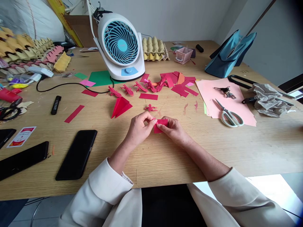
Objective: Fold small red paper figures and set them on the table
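Observation:
Above the wooden table (151,160), my left hand (141,126) pinches the left edge of a small red paper piece (161,128). My right hand (174,130) grips the same piece from the right, its thumb lying on the paper. Just beyond my fingers lies a small red folded figure (150,108). A larger folded red paper (121,107) is to its left. Farther back sit several red folded figures (128,90) in a row, with a red strip (148,96) in front of them.
A white fan (121,45) stands at the back. Scissors (229,115) lie on pink sheets (224,101) at the right, near a blue bag (228,55). A black phone (77,154) and a marker (56,105) are at the left.

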Demonstrator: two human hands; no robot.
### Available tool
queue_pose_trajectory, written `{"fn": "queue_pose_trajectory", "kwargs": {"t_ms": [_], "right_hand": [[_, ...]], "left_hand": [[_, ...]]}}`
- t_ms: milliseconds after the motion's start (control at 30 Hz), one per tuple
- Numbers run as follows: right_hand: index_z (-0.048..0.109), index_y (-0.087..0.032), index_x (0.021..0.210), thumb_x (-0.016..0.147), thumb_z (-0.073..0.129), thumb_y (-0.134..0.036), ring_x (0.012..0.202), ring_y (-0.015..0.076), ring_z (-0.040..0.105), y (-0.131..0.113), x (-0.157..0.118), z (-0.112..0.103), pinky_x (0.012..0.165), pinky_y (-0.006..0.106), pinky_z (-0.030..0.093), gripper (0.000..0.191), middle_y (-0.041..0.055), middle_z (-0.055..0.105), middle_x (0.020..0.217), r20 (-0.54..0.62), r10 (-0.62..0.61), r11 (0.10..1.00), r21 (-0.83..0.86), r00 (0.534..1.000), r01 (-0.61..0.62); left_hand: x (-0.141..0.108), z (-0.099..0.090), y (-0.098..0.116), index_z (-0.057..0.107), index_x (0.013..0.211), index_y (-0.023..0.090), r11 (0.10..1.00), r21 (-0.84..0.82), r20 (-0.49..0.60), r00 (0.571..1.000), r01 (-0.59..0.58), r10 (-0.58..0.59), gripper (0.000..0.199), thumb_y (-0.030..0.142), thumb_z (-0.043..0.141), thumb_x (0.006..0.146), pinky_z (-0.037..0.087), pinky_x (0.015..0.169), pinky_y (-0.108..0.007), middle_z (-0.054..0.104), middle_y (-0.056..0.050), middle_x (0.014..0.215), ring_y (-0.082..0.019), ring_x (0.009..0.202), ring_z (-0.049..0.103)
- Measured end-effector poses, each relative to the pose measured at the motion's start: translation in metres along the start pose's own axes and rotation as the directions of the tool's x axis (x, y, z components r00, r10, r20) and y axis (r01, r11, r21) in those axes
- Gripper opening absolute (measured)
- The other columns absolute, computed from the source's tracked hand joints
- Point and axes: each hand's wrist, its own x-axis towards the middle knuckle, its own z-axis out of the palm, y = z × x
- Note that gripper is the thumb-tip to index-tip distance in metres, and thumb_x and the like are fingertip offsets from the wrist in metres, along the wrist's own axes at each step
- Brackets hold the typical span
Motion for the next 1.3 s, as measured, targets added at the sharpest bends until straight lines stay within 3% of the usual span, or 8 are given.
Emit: {"fn": "queue_pose_trajectory", "kwargs": {"t_ms": [133, 267, 467, 767, 967, 1300], "right_hand": [[0.056, -0.019, 0.074, 0.082, 0.071, -0.052, 0.061, 0.012, 0.049, -0.001, -0.001, 0.002, 0.059, 0.026, 0.038, 0.037, -0.0009, 0.06, 0.067, -0.024, -0.001, 1.0, 0.013, 1.0, 0.002], [0.054, -0.019, 0.075, 0.081, 0.071, -0.053, 0.061, 0.0118, 0.049, -0.003, -0.002, 0.004, 0.061, 0.026, 0.038, 0.038, -0.0007, 0.06, 0.068, -0.053, -0.018, 0.998, 0.06, 0.998, 0.021], [0.053, -0.02, 0.074, 0.078, 0.073, -0.057, 0.062, 0.0116, 0.049, -0.001, -0.002, 0.008, 0.062, 0.026, 0.038, 0.042, -0.002, 0.057, 0.067, -0.083, -0.025, 0.983, 0.178, 0.996, 0.039], [0.056, -0.02, 0.076, 0.077, 0.074, -0.056, 0.064, 0.0123, 0.05, 0.005, -0.003, 0.01, 0.066, 0.027, 0.041, 0.04, -0.0022, 0.056, 0.069, -0.078, 0.023, 0.977, 0.212, 0.997, -0.006], [0.06, -0.019, 0.075, 0.075, 0.077, -0.054, 0.065, 0.0123, 0.053, 0.004, -0.004, 0.012, 0.067, 0.027, 0.041, 0.039, -0.0016, 0.059, 0.069, -0.11, 0.018, 0.969, 0.247, 0.994, 0.01], [0.058, -0.019, 0.07, 0.074, 0.077, -0.055, 0.063, 0.0117, 0.049, 0.0, -0.005, 0.014, 0.065, 0.027, 0.039, 0.041, -0.0026, 0.056, 0.067, -0.115, 0.022, 0.971, 0.238, 0.993, 0.006]], "left_hand": [[-0.001, 0.002, 0.003, 0.055, 0.07, 0.019, 0.999, -0.019, -0.013, 1.0, 0.027, -0.028, 0.018, 0.023, 0.065, 0.084, 0.048, 0.07, -0.026, 0.065, 0.001, 0.07, -0.013, 0.068, 0.061], [-0.001, 0.008, 0.001, 0.059, 0.081, 0.018, 0.972, -0.195, -0.029, 0.99, 0.13, -0.139, 0.013, 0.024, 0.071, 0.079, 0.05, 0.069, -0.024, 0.065, 0.001, 0.076, -0.012, 0.071, 0.063], [-0.003, 0.015, -0.009, 0.066, 0.081, 0.016, 0.918, -0.316, 0.09, 0.971, 0.24, -0.223, 0.018, 0.031, 0.074, 0.078, 0.05, 0.064, -0.024, 0.068, -0.001, 0.076, -0.013, 0.066, 0.062], [-0.006, 0.012, -0.002, 0.067, 0.079, 0.017, 0.993, -0.096, -0.079, 0.994, 0.069, -0.076, 0.004, 0.018, 0.071, 0.078, 0.05, 0.07, -0.025, 0.067, -0.001, 0.082, -0.012, 0.07, 0.061], [-0.006, 0.012, 0.001, 0.067, 0.078, 0.018, 1.0, -0.006, -0.127, 0.992, -0.027, 0.026, 0.004, 0.016, 0.07, 0.08, 0.05, 0.072, -0.026, 0.066, -0.001, 0.081, -0.013, 0.072, 0.06], [-0.005, 0.013, 0.0, 0.068, 0.078, 0.017, 0.987, -0.132, -0.068, 0.993, 0.087, -0.097, 0.004, 0.02, 0.069, 0.08, 0.052, 0.071, -0.027, 0.067, -0.002, 0.08, -0.015, 0.074, 0.064]]}}
